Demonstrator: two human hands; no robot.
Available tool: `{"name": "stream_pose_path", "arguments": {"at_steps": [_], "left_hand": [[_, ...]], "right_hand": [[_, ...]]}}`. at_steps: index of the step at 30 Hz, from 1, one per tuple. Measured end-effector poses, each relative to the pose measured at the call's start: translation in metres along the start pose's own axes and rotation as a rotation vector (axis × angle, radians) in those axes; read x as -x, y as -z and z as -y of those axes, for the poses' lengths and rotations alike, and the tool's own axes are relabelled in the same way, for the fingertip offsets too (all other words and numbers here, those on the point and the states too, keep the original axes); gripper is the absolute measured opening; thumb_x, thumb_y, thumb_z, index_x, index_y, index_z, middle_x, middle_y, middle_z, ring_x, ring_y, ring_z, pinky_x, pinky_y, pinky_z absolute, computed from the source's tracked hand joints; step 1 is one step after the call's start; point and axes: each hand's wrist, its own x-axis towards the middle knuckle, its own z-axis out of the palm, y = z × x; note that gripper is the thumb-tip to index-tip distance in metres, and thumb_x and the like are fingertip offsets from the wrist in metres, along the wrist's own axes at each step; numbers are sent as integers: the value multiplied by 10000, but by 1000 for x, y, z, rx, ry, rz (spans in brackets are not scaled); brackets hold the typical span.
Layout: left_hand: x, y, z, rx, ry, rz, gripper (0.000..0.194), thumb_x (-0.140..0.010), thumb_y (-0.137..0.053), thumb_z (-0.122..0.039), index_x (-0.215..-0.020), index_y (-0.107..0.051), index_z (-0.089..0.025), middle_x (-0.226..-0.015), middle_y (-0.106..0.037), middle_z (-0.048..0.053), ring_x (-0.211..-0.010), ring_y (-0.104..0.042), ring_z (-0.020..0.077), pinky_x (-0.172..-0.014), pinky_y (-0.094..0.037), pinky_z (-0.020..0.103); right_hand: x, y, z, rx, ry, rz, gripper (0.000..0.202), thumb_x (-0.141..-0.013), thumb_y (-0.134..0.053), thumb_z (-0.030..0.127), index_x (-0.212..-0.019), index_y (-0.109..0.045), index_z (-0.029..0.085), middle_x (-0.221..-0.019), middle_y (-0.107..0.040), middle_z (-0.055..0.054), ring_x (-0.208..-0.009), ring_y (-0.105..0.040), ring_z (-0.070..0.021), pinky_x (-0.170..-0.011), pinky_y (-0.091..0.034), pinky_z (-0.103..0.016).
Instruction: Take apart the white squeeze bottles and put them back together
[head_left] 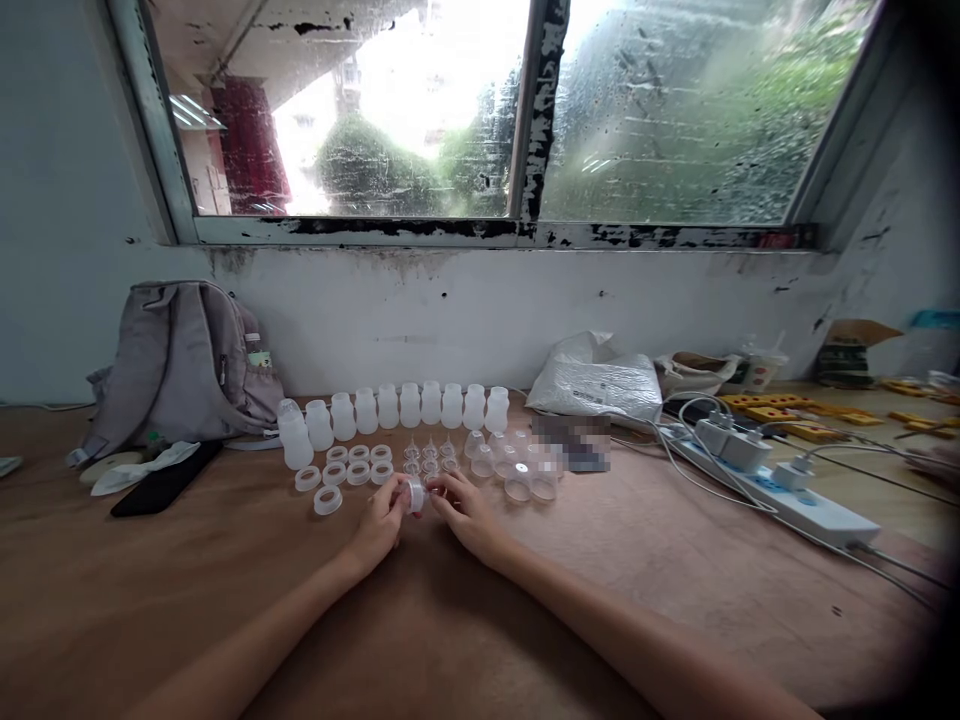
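Observation:
Between my hands is a translucent white screw ring point(415, 495), tipped on its side. My left hand point(384, 512) grips it from the left, fingers closed on its rim. The fingertips of my right hand point(466, 508) pinch a small clear piece at the ring's right side, which looks like a bottle nipple and is mostly hidden. Several matching rings point(328, 500) lie to the left. Just beyond my hands stand clear nipples point(430, 455) in short rows. Clear domed caps point(517, 487) sit to the right. Behind them is a row of frosted baby bottles point(409, 406).
A grey backpack point(176, 350) leans at the wall on the left, with a black phone-like slab point(166, 485) and white tissue point(142, 468) before it. At the right are a plastic bag point(596, 380), a power strip point(810, 510) with cables, and yellow parts point(795, 415).

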Motion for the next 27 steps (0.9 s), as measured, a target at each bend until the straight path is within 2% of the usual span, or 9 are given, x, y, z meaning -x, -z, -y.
{"name": "stream_pose_path", "arguments": {"at_steps": [3,6,9,11,16,20,23,25,27], "left_hand": [[-1,1,1,162,85,43,397,-823,-267,-486,-983,-444,-168,-678,-532,-7,-308,-340,36,-297,-196,156],[2,2,-4,189,99,67,457,-812,-234,-541,-975,-443,-169,-682,-514,-5,-327,-355,35,-311,-200,153],[4,2,-9,80,51,76,410,-792,-317,-539,-900,-452,-167,-655,-478,-30,-342,-325,30,-332,-235,162],[4,4,-13,-12,29,60,379,-804,-304,-515,-822,-455,-167,-622,-454,-40,-388,-349,48,-377,-285,174],[5,14,-25,-249,-69,17,332,-823,-295,-451,-723,-459,-180,-601,-476,-34,-589,-461,113,-580,-368,222],[6,18,-33,-286,-116,44,312,-818,-323,-444,-790,-496,-186,-609,-510,-30,-576,-487,116,-574,-375,221],[-4,27,-35,-245,-111,95,366,-813,-317,-466,-941,-510,-182,-713,-566,0,-495,-498,103,-508,-389,217],[-20,42,-34,-255,-76,5,413,-813,-300,-475,-1055,-472,-187,-863,-587,37,-454,-507,94,-475,-396,221],[-40,63,-31,-431,13,-234,426,-805,-326,-460,-1114,-438,-189,-888,-601,52,-449,-521,109,-496,-411,241]], "right_hand": [[3,-2,2,64,69,-29,115,-787,-441,195,-768,-554,179,-786,-449,-21,-675,-450,-119,-637,-389,-239],[5,-4,3,118,117,-39,106,-797,-432,199,-779,-534,181,-813,-443,-28,-679,-442,-121,-634,-380,-241],[7,-5,2,146,172,23,100,-805,-425,208,-772,-516,185,-755,-454,-16,-640,-427,-117,-599,-361,-233],[7,-6,1,146,207,51,112,-816,-416,219,-752,-501,182,-702,-458,-6,-616,-419,-116,-578,-346,-228],[9,-9,3,120,233,16,144,-835,-398,248,-739,-479,176,-692,-465,-9,-619,-423,-116,-570,-338,-223],[7,-5,6,119,226,4,144,-832,-407,259,-747,-488,177,-689,-470,-11,-604,-420,-114,-558,-337,-222],[4,2,0,117,200,-44,145,-827,-408,260,-740,-489,177,-688,-478,-12,-601,-426,-113,-559,-340,-224],[1,9,-9,135,165,-102,159,-824,-409,267,-718,-481,174,-672,-476,-10,-593,-426,-113,-553,-338,-224],[-3,15,-18,162,125,-157,181,-822,-408,286,-693,-467,173,-645,-464,-3,-579,-421,-114,-542,-331,-223]]}}
